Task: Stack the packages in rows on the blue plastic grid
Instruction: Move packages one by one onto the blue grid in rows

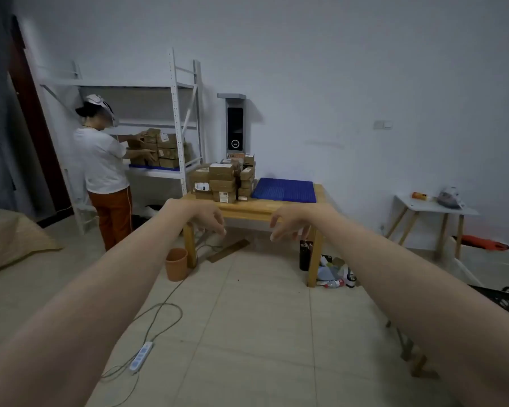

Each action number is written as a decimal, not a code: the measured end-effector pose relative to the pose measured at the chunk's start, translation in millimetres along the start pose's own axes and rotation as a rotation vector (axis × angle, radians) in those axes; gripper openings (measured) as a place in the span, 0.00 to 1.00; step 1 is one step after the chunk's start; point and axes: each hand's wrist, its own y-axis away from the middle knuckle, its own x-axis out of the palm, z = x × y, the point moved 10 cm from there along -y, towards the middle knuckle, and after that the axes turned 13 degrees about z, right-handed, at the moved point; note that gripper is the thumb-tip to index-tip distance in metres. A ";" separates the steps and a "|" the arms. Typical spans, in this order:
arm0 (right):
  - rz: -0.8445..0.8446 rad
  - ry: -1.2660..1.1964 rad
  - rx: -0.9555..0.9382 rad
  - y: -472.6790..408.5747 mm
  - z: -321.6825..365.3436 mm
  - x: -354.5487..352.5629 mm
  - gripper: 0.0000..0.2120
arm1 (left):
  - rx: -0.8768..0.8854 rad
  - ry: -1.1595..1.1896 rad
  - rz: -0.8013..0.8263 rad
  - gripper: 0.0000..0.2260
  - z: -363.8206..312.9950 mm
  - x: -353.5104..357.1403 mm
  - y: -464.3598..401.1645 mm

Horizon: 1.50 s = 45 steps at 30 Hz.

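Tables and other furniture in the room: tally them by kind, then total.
Wooden table: 1
Small white table: 1
White metal shelving rack: 1
Total: 3

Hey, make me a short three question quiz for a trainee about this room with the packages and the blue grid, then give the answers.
1. True or false: packages already lie on the blue plastic grid.
2. On which side of the grid, as the camera sees it, does the pile of packages stand on the wooden table? A) left B) right C) behind
3. What do the left hand and the right hand hold?

Key
1. False: the grid shows nothing on it.
2. A: the pile stands left of the grid.
3. Nothing: both reach forward with loosely curled fingers, short of the table.
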 end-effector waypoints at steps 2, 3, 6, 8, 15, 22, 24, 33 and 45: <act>-0.003 -0.004 0.009 -14.7 6.3 -11.5 0.24 | -0.023 -0.001 0.009 0.22 13.7 -9.9 -7.4; -0.006 -0.008 0.011 -24.7 7.4 -17.9 0.23 | -0.031 -0.010 0.014 0.22 21.4 -15.4 -15.0; -0.024 -0.027 0.009 -54.1 12.4 -35.9 0.22 | -0.022 -0.024 0.015 0.22 35.9 -29.0 -34.9; -0.019 -0.031 0.008 -73.5 13.3 -44.9 0.21 | -0.019 -0.031 0.035 0.22 44.4 -36.2 -48.9; -0.015 -0.026 0.018 -152.2 -8.8 -86.0 0.22 | -0.030 -0.041 0.061 0.20 68.4 -78.5 -120.1; -0.027 -0.026 0.017 -230.9 -49.0 -158.1 0.24 | -0.046 -0.046 0.041 0.22 83.1 -147.9 -207.1; -0.037 -0.031 0.013 -254.2 -58.5 -182.8 0.25 | -0.043 -0.065 -0.003 0.22 88.8 -176.8 -228.2; -0.029 0.010 -0.014 -348.1 -82.5 -257.9 0.26 | -0.047 -0.060 -0.038 0.19 130.4 -248.2 -309.7; -0.081 0.017 0.005 -475.1 -84.0 -357.3 0.25 | -0.086 -0.090 -0.079 0.22 210.2 -359.9 -411.2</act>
